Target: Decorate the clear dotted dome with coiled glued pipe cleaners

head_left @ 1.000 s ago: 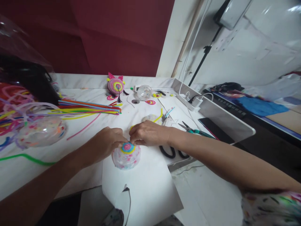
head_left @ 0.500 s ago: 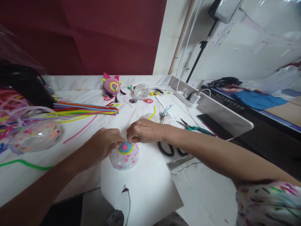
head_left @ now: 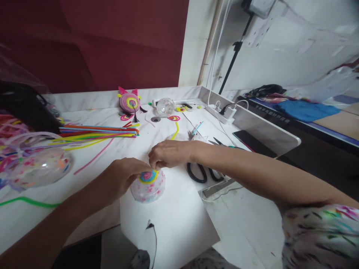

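- Here, a translucent pink-speckled dome with a pink-blue-yellow coil sits on white paper.
- Left fingers touch the coil; right fingers curl; either's grip I can't tell.
- Right forearm overlaps black-handled scissors.

The person's left hand and right hand are bare, as are both forearms. The garment at the right arm is whitish and creased, printed with dark strokes and blurred splashes of pink, green and turquoise.
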A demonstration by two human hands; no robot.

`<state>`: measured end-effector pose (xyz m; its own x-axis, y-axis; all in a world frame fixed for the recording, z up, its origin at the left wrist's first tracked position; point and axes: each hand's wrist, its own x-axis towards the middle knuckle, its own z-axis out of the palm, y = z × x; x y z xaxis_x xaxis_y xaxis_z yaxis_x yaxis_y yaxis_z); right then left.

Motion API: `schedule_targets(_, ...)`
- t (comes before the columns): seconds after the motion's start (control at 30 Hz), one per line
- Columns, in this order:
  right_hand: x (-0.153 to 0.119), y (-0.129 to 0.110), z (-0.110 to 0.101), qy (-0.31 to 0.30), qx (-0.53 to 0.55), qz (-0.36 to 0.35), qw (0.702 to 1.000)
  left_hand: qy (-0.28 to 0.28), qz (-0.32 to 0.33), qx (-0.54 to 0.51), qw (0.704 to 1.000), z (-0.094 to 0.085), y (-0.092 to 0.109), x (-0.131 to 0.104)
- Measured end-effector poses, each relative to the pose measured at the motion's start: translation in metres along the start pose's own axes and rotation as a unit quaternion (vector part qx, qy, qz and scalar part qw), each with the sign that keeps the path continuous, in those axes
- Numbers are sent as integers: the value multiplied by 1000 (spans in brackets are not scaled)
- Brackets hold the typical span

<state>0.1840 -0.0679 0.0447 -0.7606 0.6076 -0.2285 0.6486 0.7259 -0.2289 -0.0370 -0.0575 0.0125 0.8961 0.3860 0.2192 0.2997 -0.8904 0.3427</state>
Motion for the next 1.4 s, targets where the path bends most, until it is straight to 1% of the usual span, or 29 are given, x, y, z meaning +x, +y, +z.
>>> schedule_targets(0.1,2,0,2,6,-8,2,1000,12,22,-31,999,7,-9,-1)
schedule_targets(0.23,5,0,2,10,-22,2,1000,31,38,-17,999,19,-15,-1)
schedule_targets(0.37,4,0,2,12,-9,2,1000,0,7,9,1000,25,-11,-4)
schedule_targets(0.47,3,0,2,16,-6,-5,1000,-9,-5,24,1000,21,-3,-7)
schedule_targets(0.63,4,2,4,27,-12,-21,999,-17,33,84,996,9,15,-8)
schedule_targets(0.7,4,3,5,29,-3,-19,999,-12,36,100,994,8,19,-7)
schedule_targets(0.77,3,4,8,36,14,-15,999,5,47,106,993,9,19,-5)
schedule_targets(0.87,2,6,12,56,54,-7,997,27,68,102,992,10,18,-4)
schedule_targets(1.0,1,5,15,64,89,24,994,30,60,88,994,11,14,-5)
schedule_targets(1.1,3,-2,14,62,88,49,993,32,60,78,995,12,8,-7)
schedule_targets(1.23,7,-12,12,67,70,81,992,71,71,61,993,12,-6,-11)
schedule_targets(1.3,9,-14,12,72,60,87,992,66,55,48,995,9,-11,-13)
schedule_targets(1.4,11,-14,13,78,50,75,993,34,16,34,999,5,-14,-17)
